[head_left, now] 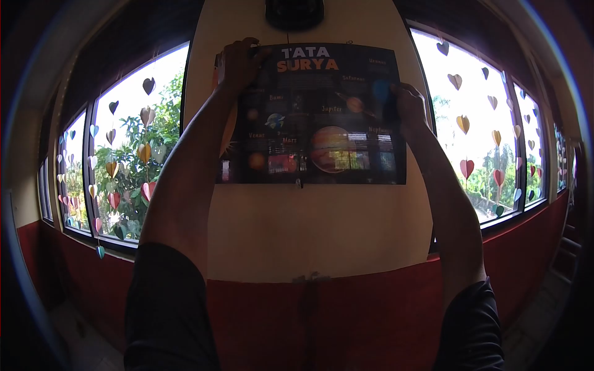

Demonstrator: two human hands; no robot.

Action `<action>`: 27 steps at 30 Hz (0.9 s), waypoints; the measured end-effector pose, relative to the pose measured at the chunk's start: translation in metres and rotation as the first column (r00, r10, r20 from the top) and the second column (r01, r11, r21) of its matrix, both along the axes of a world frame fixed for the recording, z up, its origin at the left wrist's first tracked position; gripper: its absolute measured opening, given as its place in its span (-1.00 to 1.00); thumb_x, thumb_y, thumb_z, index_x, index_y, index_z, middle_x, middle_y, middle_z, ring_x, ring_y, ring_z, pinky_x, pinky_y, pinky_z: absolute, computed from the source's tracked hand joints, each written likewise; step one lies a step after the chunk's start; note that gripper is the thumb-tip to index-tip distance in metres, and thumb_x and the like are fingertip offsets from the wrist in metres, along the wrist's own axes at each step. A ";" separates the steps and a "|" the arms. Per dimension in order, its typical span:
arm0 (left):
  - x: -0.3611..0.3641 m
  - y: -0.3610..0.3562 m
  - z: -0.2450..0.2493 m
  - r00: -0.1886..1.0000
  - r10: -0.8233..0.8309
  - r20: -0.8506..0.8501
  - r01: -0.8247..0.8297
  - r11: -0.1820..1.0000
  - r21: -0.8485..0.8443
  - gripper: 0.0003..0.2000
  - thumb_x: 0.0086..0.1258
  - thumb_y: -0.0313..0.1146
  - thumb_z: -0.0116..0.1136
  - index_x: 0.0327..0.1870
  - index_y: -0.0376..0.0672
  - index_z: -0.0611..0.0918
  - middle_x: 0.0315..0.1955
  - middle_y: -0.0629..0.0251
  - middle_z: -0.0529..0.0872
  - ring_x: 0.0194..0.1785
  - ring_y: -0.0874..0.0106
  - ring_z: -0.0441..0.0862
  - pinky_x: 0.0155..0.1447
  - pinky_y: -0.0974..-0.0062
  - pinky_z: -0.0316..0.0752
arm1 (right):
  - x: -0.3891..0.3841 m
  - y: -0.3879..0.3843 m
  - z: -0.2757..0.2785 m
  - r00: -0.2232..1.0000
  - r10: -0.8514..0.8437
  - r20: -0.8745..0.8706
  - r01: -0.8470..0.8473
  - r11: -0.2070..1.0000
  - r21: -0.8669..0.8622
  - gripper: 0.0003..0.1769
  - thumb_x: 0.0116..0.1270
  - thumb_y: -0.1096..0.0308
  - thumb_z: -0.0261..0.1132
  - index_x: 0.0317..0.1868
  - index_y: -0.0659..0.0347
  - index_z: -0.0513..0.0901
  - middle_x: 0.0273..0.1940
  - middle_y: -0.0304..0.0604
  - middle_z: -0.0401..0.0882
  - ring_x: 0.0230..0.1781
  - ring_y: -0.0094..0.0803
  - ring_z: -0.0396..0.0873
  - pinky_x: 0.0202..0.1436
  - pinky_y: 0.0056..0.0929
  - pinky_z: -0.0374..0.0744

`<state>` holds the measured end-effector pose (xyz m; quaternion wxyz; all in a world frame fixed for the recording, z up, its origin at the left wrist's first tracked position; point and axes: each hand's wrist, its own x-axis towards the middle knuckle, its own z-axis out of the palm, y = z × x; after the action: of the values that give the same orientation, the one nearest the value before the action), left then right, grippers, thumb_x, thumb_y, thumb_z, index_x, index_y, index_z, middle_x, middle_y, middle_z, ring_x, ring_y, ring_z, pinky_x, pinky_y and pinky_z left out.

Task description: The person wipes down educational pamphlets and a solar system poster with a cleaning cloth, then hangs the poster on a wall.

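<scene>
A dark, glossy solar system poster (pixel 309 123) with the words "TATA SURYA" and pictures of planets is up against the cream wall in front of me. My left hand (pixel 240 65) is at its upper left corner, fingers closed over the top edge. Along the right edge, a little below the top corner, my right hand (pixel 410 104) grips the sheet, its thumb and fingers partly hidden in shadow. Light from windows reflects off the lower half of the poster.
A black object (pixel 294 13) is mounted on the wall above the poster. Bright windows stand on both sides, with strings of paper hearts (pixel 463 125) hanging before them. The lower wall (pixel 260 321) is red.
</scene>
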<state>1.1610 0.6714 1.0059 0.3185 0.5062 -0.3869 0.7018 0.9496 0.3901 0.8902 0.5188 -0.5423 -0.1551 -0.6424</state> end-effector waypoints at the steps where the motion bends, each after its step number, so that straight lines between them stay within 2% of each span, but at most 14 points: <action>1: 0.001 -0.002 -0.001 1.000 0.003 -0.017 -0.003 1.000 0.003 -0.44 0.24 0.20 0.15 0.06 -0.07 0.61 -0.04 0.14 0.63 0.17 0.19 0.47 0.25 0.17 0.32 | -0.001 0.001 0.000 1.000 -0.017 -0.004 0.017 1.000 -0.005 -0.76 0.29 0.37 0.23 -0.07 0.29 0.59 -0.32 -0.17 0.59 -0.36 -0.41 0.60 -0.29 -0.42 0.59; 5: 0.012 -0.005 0.002 1.000 -0.001 -0.019 0.001 1.000 0.000 -0.44 0.23 0.21 0.14 0.04 -0.08 0.64 -0.05 0.14 0.64 0.16 0.19 0.48 0.24 0.17 0.33 | 0.002 -0.006 0.005 0.997 -0.073 -0.017 0.073 0.997 0.004 -0.74 0.29 0.37 0.23 -0.05 0.30 0.59 -0.31 -0.16 0.59 -0.36 -0.41 0.60 -0.29 -0.42 0.59; 8: 0.018 -0.008 0.006 1.000 -0.013 -0.009 0.013 1.000 0.014 -0.44 0.22 0.21 0.16 0.00 -0.09 0.66 -0.06 0.14 0.64 0.16 0.20 0.48 0.23 0.17 0.33 | -0.001 -0.005 0.004 0.999 -0.033 -0.043 0.033 0.999 -0.001 -0.73 0.29 0.36 0.23 -0.05 0.30 0.58 -0.29 -0.15 0.60 -0.33 -0.41 0.60 -0.26 -0.44 0.59; 12: 0.006 -0.002 0.002 0.999 0.002 -0.037 0.000 0.999 0.050 -0.45 0.22 0.21 0.17 -0.02 -0.10 0.67 -0.07 0.12 0.64 0.12 0.19 0.51 0.22 0.17 0.35 | -0.013 0.006 -0.002 0.999 -0.005 -0.034 0.002 0.996 -0.090 -0.72 0.29 0.34 0.24 -0.04 0.30 0.58 -0.25 -0.14 0.60 -0.28 -0.39 0.60 -0.19 -0.45 0.58; 15: 0.008 -0.002 0.003 0.999 0.033 0.023 -0.034 0.999 0.013 -0.47 0.22 0.19 0.17 -0.04 -0.10 0.67 -0.08 0.10 0.65 0.11 0.18 0.53 0.19 0.15 0.39 | -0.022 0.019 -0.002 0.999 -0.029 -0.044 0.022 0.988 -0.155 -0.72 0.30 0.34 0.23 -0.03 0.30 0.57 -0.23 -0.14 0.60 -0.25 -0.38 0.61 -0.16 -0.43 0.58; 18: 0.003 0.002 0.003 0.994 -0.051 -0.100 0.058 0.996 0.074 -0.48 0.23 0.19 0.17 -0.05 -0.09 0.68 -0.10 0.08 0.64 0.11 0.14 0.54 0.16 0.12 0.42 | -0.027 0.010 0.005 0.997 -0.030 -0.076 0.011 0.972 -0.236 -0.72 0.31 0.32 0.21 -0.03 0.29 0.57 -0.22 -0.13 0.60 -0.24 -0.37 0.61 -0.14 -0.39 0.58; 21: 0.009 -0.002 0.004 1.000 0.022 0.002 -0.022 1.000 0.001 -0.48 0.22 0.20 0.17 -0.03 -0.06 0.68 -0.12 0.07 0.65 0.12 0.11 0.53 0.15 0.09 0.43 | -0.038 0.021 0.004 0.988 -0.079 -0.129 0.043 0.964 -0.264 -0.72 0.32 0.31 0.20 -0.03 0.28 0.57 -0.20 -0.10 0.59 -0.22 -0.36 0.60 -0.12 -0.37 0.58; 23: 0.007 0.001 0.002 0.996 0.071 -0.047 -0.071 0.997 0.006 -0.46 0.22 0.23 0.15 -0.01 -0.03 0.68 -0.06 0.06 0.61 0.14 0.11 0.50 0.16 0.09 0.42 | -0.038 0.024 0.001 0.989 -0.083 -0.124 0.038 0.943 -0.331 -0.72 0.32 0.31 0.20 -0.03 0.27 0.58 -0.18 -0.09 0.59 -0.21 -0.35 0.60 -0.12 -0.35 0.58; 26: -0.009 0.004 -0.007 0.978 0.168 -0.127 -0.166 0.986 0.022 -0.45 0.21 0.26 0.13 0.00 0.00 0.68 0.03 0.06 0.52 0.19 0.11 0.44 0.20 0.09 0.40 | -0.036 0.019 0.008 0.982 -0.059 -0.180 0.028 0.985 -0.170 -0.73 0.32 0.31 0.19 -0.04 0.26 0.59 -0.19 -0.10 0.59 -0.23 -0.36 0.60 -0.14 -0.35 0.58; 27: -0.012 0.005 -0.008 0.966 0.204 -0.156 -0.203 0.979 0.027 -0.45 0.21 0.27 0.12 0.00 0.01 0.68 0.06 0.06 0.49 0.21 0.12 0.42 0.21 0.09 0.39 | -0.036 0.014 0.010 0.984 -0.047 -0.173 0.013 0.981 -0.192 -0.73 0.32 0.31 0.19 -0.03 0.26 0.59 -0.19 -0.10 0.59 -0.23 -0.37 0.59 -0.13 -0.35 0.58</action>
<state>1.1493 0.6765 0.9976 0.2718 0.5990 -0.3101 0.6864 0.9134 0.4044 0.8999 0.4666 -0.6464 -0.1609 -0.5819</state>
